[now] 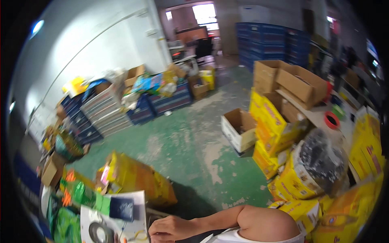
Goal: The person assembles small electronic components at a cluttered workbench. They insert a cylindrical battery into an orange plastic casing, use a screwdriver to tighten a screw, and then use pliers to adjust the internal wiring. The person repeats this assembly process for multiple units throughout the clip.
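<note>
My right hand (170,229) is at the lower edge, its arm reaching in from the right. Its fingers are curled, and what they hold, if anything, is hidden. It sits beside the right edge of a white work surface (137,202). On that surface lie a roll of tape (100,233), a dark blue flat-topped block (121,209) and a small yellow loop (141,235). A clear green plastic bottle (84,195) lies at its far left, close to some orange pieces (68,197). My left hand does not show.
A large yellow carton (137,178) stands just beyond the work surface. Yellow cartons (271,121) and an open white box (239,129) are stacked on the right, near a bag of dark pieces (324,156). Blue crates (263,42) line the back; cluttered crates (170,99) follow the left wall.
</note>
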The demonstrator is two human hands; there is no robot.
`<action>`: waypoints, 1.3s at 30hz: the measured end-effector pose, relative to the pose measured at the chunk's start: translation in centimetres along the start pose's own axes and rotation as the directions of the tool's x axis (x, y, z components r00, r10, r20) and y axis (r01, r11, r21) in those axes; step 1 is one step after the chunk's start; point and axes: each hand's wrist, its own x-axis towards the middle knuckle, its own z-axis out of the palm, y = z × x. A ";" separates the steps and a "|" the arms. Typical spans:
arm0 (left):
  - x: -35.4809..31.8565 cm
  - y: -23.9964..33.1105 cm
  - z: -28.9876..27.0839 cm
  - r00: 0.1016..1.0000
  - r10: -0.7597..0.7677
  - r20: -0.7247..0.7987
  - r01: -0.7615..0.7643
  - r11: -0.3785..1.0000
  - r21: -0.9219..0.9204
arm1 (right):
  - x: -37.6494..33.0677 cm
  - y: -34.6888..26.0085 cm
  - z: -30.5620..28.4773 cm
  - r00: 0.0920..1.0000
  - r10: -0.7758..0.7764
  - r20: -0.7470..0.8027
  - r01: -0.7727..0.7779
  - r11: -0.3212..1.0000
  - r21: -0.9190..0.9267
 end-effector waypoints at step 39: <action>-5.5 -0.5 -12.1 0.916 -0.050 -0.398 -0.246 0.714 -0.655 | 5.4 6.7 15.4 0.429 0.199 0.881 -0.612 0.782 0.121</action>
